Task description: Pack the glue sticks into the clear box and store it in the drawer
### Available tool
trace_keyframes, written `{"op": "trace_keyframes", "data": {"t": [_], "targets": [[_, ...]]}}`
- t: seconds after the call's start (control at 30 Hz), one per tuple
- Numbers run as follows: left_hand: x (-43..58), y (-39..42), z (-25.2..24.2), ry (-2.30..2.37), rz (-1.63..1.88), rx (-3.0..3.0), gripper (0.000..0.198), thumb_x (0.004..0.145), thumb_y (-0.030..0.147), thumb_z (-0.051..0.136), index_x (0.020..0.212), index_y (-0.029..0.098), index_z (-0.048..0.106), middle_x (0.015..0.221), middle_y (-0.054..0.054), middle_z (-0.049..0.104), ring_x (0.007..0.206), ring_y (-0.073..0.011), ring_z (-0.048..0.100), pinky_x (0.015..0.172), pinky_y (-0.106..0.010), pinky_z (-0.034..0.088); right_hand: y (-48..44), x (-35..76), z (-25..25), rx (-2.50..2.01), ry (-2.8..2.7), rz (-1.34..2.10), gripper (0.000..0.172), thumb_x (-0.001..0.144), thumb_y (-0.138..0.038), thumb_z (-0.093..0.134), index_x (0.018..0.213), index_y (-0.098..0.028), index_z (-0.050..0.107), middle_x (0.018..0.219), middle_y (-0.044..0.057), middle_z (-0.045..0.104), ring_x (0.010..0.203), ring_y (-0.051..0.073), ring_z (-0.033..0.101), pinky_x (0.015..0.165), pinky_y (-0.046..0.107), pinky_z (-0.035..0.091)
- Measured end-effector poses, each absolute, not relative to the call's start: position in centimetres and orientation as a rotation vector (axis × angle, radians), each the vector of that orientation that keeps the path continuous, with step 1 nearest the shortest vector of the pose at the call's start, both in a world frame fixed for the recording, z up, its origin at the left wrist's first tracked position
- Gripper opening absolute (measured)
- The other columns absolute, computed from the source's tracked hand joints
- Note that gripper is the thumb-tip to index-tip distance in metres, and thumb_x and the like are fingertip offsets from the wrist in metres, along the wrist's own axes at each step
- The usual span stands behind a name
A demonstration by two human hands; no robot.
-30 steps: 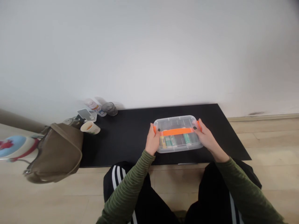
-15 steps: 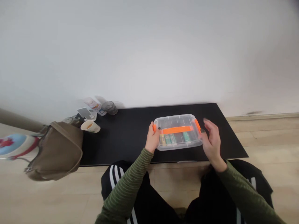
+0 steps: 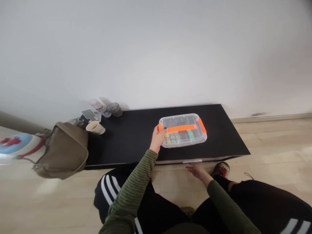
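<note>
Clear lidded box (image 3: 182, 130), orange latches, small green and yellow cylinders inside: frame centre, on black low table (image 3: 131, 143).
Left hand (image 3: 158, 138): fingers closed on the box's left end.
Right hand (image 3: 197, 170): open, empty, below the table's front edge.
Left of frame: paper cup (image 3: 95, 127), glass tumbler (image 3: 114, 109), bottle (image 3: 98, 106), olive bag (image 3: 63, 151) against the table's left end.

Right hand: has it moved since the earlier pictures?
Yes. The right hand left the clear box and dropped below the black table's front edge.
</note>
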State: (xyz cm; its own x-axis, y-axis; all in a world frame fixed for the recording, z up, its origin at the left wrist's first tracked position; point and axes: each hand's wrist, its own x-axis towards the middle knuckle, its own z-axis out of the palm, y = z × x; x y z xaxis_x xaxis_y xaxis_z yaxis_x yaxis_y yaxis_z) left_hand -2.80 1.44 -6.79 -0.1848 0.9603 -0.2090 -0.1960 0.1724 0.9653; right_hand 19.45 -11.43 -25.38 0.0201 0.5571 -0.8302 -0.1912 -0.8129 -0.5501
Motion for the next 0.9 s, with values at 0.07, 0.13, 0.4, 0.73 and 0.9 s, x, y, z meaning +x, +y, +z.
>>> {"op": "trace_keyframes", "data": {"t": [0.07, 0.13, 0.4, 0.73, 0.9], "targets": [[-2.7, 1.5, -6.9, 1.3, 1.302, 0.817, 0.041, 0.073, 0.026, 0.069, 0.111, 0.016, 0.061, 0.101, -0.007, 0.068, 0.087, -0.0187, 0.066, 0.079, -0.031, 0.053, -10.7, 20.3, -26.2, -1.762, -0.237, 1.808, 0.016, 0.094, -0.019, 0.049, 0.081, -0.015, 0.058, 0.069, 0.001, 0.065, 0.054, 0.008, 0.06, 0.05, 0.017, 0.044], [-2.6, 1.7, -6.9, 1.302, 1.312, 0.813, 0.039, 0.072, 0.026, 0.069, 0.109, 0.015, 0.061, 0.099, -0.008, 0.068, 0.085, -0.0185, 0.066, 0.079, -0.031, 0.053, -10.3, 21.0, -26.7, -1.752, -0.167, 1.783, 0.017, 0.096, -0.022, 0.052, 0.084, -0.014, 0.059, 0.071, -0.002, 0.063, 0.054, 0.007, 0.057, 0.05, 0.017, 0.046], [-2.6, 2.0, -6.7, 1.293, 1.303, 0.829, 0.036, 0.068, 0.027, 0.072, 0.101, 0.015, 0.062, 0.089, -0.006, 0.066, 0.08, -0.0174, 0.063, 0.081, -0.032, 0.051, -10.7, 21.8, -27.6, -1.64, -0.068, 1.799, 0.019, 0.082, 0.003, 0.062, 0.075, -0.014, 0.056, 0.067, 0.0, 0.065, 0.05, 0.004, 0.06, 0.04, 0.007, 0.04], [-2.6, 2.1, -6.9, 1.262, 1.325, 0.821, 0.037, 0.067, 0.026, 0.072, 0.101, 0.015, 0.062, 0.084, -0.005, 0.065, 0.075, -0.016, 0.063, 0.077, -0.031, 0.051, -15.6, 21.2, -25.7, -1.711, -0.155, 1.827, 0.02, 0.083, 0.002, 0.056, 0.073, -0.016, 0.056, 0.066, 0.002, 0.065, 0.057, 0.009, 0.066, 0.042, 0.009, 0.044], [-2.5, 1.2, -6.6, 1.223, 1.367, 0.781, 0.04, 0.068, 0.026, 0.07, 0.104, 0.015, 0.06, 0.086, -0.005, 0.066, 0.078, -0.0166, 0.064, 0.077, -0.031, 0.052, -19.3, 19.3, -23.5, -1.805, -0.384, 1.942, 0.017, 0.078, -0.007, 0.063, 0.064, -0.014, 0.057, 0.06, 0.007, 0.066, 0.046, 0.015, 0.065, 0.037, 0.017, 0.042]]}}
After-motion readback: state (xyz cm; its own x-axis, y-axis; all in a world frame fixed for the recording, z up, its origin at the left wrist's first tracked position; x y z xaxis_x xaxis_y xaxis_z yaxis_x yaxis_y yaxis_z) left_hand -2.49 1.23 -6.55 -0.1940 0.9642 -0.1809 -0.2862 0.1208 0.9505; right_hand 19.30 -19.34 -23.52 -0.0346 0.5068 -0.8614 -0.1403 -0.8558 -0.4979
